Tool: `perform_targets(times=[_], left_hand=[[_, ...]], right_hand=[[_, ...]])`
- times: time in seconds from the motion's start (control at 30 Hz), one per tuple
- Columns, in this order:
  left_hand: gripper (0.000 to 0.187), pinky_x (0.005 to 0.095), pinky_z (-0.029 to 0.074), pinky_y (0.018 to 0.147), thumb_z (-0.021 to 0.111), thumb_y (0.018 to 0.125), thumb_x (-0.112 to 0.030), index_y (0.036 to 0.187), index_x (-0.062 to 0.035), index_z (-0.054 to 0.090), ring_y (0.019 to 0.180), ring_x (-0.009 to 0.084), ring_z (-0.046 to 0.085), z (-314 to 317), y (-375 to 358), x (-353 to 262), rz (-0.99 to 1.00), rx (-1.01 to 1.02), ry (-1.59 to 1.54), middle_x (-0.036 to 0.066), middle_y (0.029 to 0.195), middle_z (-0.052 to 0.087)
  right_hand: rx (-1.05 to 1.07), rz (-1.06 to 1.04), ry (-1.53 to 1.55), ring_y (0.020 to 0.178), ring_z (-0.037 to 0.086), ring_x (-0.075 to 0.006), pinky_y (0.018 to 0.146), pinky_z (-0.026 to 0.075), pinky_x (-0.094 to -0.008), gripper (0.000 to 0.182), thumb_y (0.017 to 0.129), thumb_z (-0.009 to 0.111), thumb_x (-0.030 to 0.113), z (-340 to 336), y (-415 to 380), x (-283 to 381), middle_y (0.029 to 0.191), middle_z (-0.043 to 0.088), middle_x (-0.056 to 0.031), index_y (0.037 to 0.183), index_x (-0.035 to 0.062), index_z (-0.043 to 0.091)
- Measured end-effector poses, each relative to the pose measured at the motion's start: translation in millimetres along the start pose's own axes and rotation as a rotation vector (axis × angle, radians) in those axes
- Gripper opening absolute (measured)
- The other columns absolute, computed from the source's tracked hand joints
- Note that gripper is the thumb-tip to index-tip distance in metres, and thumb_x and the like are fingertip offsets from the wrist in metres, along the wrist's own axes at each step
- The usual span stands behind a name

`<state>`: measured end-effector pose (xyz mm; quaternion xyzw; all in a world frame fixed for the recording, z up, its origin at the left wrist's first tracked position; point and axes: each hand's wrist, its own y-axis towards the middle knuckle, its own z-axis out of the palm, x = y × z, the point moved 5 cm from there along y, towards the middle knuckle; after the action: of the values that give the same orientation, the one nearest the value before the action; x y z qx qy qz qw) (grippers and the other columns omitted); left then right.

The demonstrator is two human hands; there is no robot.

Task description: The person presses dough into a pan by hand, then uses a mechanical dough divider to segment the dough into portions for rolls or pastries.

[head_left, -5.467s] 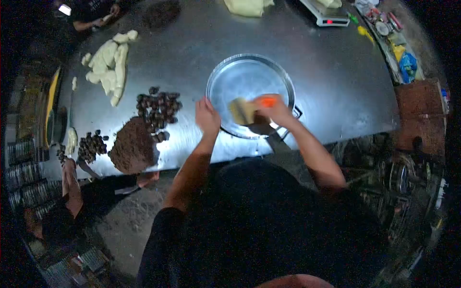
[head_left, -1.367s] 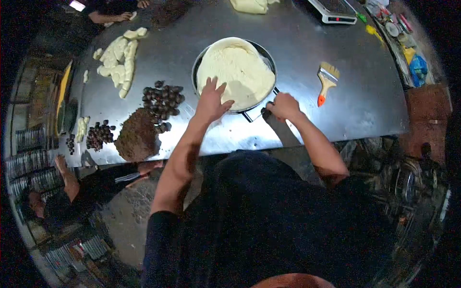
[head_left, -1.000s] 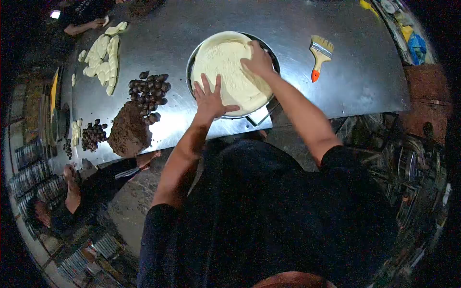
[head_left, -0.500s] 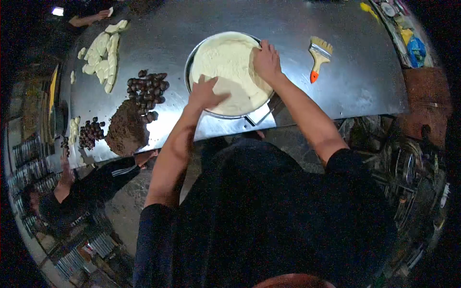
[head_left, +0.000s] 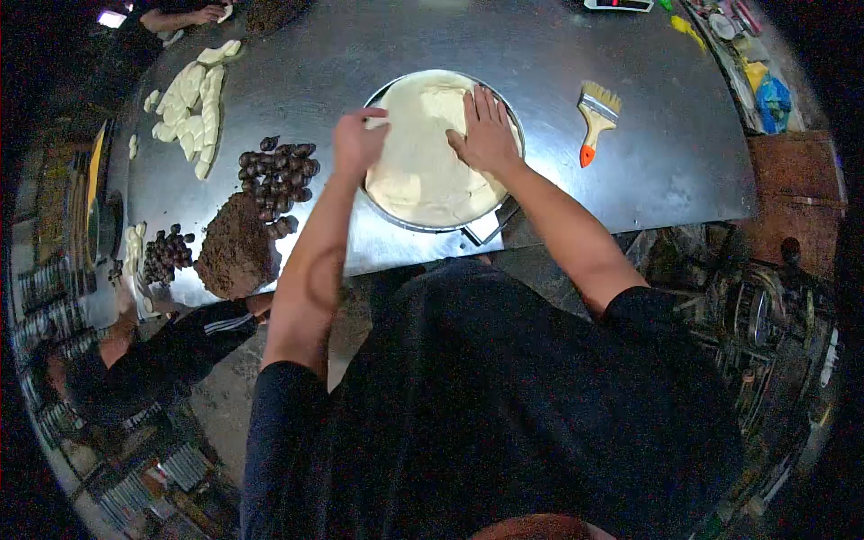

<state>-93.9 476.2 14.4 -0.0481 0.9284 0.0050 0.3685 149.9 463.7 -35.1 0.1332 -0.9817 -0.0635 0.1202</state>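
Note:
A pale sheet of dough [head_left: 423, 175] fills a round metal pan [head_left: 416, 225] on the steel table. At the pan's left rim, my left hand [head_left: 358, 144] has its fingers curled in, pinching the dough's edge. My right hand [head_left: 489, 137] lies flat on the upper right of the dough, palm down, fingers stretched out and thumb apart. Under the dough's top, near my right fingertips, the surface looks uneven and folded. To the right of the pan lies a wide brush [head_left: 596, 117] with an orange-tipped handle.
Dark round balls [head_left: 277, 175], a brown crumbly mound [head_left: 236, 247] and smaller dark balls [head_left: 168, 255] sit left of the pan. Pale dough pieces [head_left: 193, 103] lie farther left. Co-workers' hands show at the far left table edge [head_left: 121, 315] and top left [head_left: 209, 14]. A scale [head_left: 618, 4] stands at the back.
My left hand has lifted off the dough's middle and moved up and left to the rim. My right hand has shifted from the pan's right rim inward and flattened onto the dough.

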Motion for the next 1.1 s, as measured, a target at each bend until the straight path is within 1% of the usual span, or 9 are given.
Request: perform_targets(times=[0.17, 0.27, 0.33, 0.43, 0.57, 0.7, 0.73, 1.03, 1.1], left_hand=[[0.026, 0.038, 0.05, 0.082, 0.065, 0.077, -0.029, 0.09, -0.0086, 0.074, 0.095, 0.033, 0.063, -20.7, 1.0, 39.0, -0.036, 0.095, 0.262, 0.019, 0.097, 0.066], [0.04, 0.0426, 0.042, 0.095, 0.06, 0.083, -0.033, 0.104, 0.0003, 0.068, 0.115, 0.0409, 0.049, 11.6, -24.9, 6.9, 0.423, 0.035, 0.707, 0.028, 0.118, 0.055], [0.059, 0.0477, 0.025, 0.108, 0.049, 0.09, -0.039, 0.127, 0.0077, 0.05, 0.132, 0.0472, 0.026, 47.1, -20.9, 9.1, 0.571, -0.031, 0.752, 0.033, 0.14, 0.03], [0.069, 0.0468, 0.01, 0.113, 0.037, 0.095, -0.044, 0.143, 0.0044, 0.024, 0.14, 0.0425, 0.009, 76.7, -33.0, 18.0, 0.433, -0.009, 0.763, 0.029, 0.15, 0.01], [0.079, 0.0558, 0.016, 0.11, 0.041, 0.09, -0.056, 0.141, 0.0033, 0.029, 0.135, 0.0499, 0.017, 81.8, 5.3, 25.1, 0.472, -0.088, 0.545, 0.034, 0.145, 0.02], [0.107, 0.0546, 0.015, 0.111, 0.049, 0.076, -0.074, 0.147, -0.0017, 0.015, 0.138, 0.0479, 0.009, 77.4, 18.6, 37.6, 0.167, 0.597, 0.722, 0.032, 0.149, 0.008], [0.116, 0.0583, 0.01, 0.11, 0.051, 0.069, -0.08, 0.148, -0.0052, 0.01, 0.137, 0.0511, 0.005, 84.4, -3.8, 34.8, 0.325, 0.553, 0.912, 0.032, 0.149, -0.001], [0.129, 0.0614, -0.005, 0.108, 0.053, 0.056, -0.087, 0.15, -0.0118, 0.005, 0.137, 0.0503, -0.012, 69.2, -66.3, 18.2, 0.3, 0.388, 0.683, 0.031, 0.149, -0.012], [0.13, 0.0611, -0.004, 0.108, 0.053, 0.056, -0.087, 0.15, -0.0117, 0.005, 0.137, 0.0502, -0.01, 55.4, -74.5, 11.1, 0.276, 0.378, 0.68, 0.031, 0.15, -0.01]], right_hand=[[0.079, -0.007, -0.05, 0.141, 0.013, -0.0366, 0.114, 0.011, -0.047, 0.079, 0.086, 0.048, 0.051, -9.5, 23.8, -1.6, 0.15, 0.018, -0.0232, 0.145, 0.0038, 0.024], [0.713, 0.036, -0.202, 0.141, 0.015, -0.0342, 0.114, 0.014, -0.0466, 0.071, 0.089, 0.045, 0.049, -6.7, 47.9, 3.5, 0.151, 0.021, -0.0181, 0.145, 0.0104, 0.026], [0.235, -0.116, 0.061, 0.141, 0.016, -0.0339, 0.113, 0.015, -0.0488, 0.067, 0.091, 0.043, 0.049, -21.2, 71.9, 15.5, 0.152, 0.019, -0.0143, 0.145, 0.0133, 0.029], [0.184, -0.157, -0.029, 0.141, 0.015, -0.0339, 0.113, 0.016, -0.0497, 0.066, 0.091, 0.042, 0.049, -1.1, 75.9, 13.3, 0.153, 0.017, -0.0134, 0.145, 0.0133, 0.028], [0.076, -0.243, -0.208, 0.141, 0.013, -0.0341, 0.112, 0.017, -0.0516, 0.066, 0.092, 0.041, 0.048, 13.7, 73.7, 13.3, 0.155, 0.012, -0.0116, 0.146, 0.0133, 0.028], [0.211, -0.064, 0.249, 0.137, 0.026, -0.0377, 0.109, 0.023, -0.0531, 0.062, 0.088, 0.049, 0.039, 6.0, 76.8, -1.7, 0.15, 0.024, -0.0159, 0.144, 0.0181, 0.032], [-0.118, -0.238, 0.141, 0.134, 0.03, -0.0394, 0.108, 0.023, -0.0539, 0.059, 0.088, 0.049, 0.037, -2.7, 44.4, 6.6, 0.147, 0.029, -0.0183, 0.143, 0.0227, 0.034], [0.247, -0.18, 0.006, 0.136, 0.024, -0.0416, 0.107, 0.022, -0.0558, 0.061, 0.087, 0.047, 0.034, -27.3, 9.8, 22.6, 0.148, 0.025, -0.0198, 0.143, 0.0155, 0.033], [-0.075, -0.117, -0.153, 0.133, 0.025, -0.045, 0.106, 0.023, -0.0574, 0.064, 0.085, 0.048, 0.033, -15.3, -14.8, 34.1, 0.147, 0.027, -0.0209, 0.143, 0.0119, 0.032]])
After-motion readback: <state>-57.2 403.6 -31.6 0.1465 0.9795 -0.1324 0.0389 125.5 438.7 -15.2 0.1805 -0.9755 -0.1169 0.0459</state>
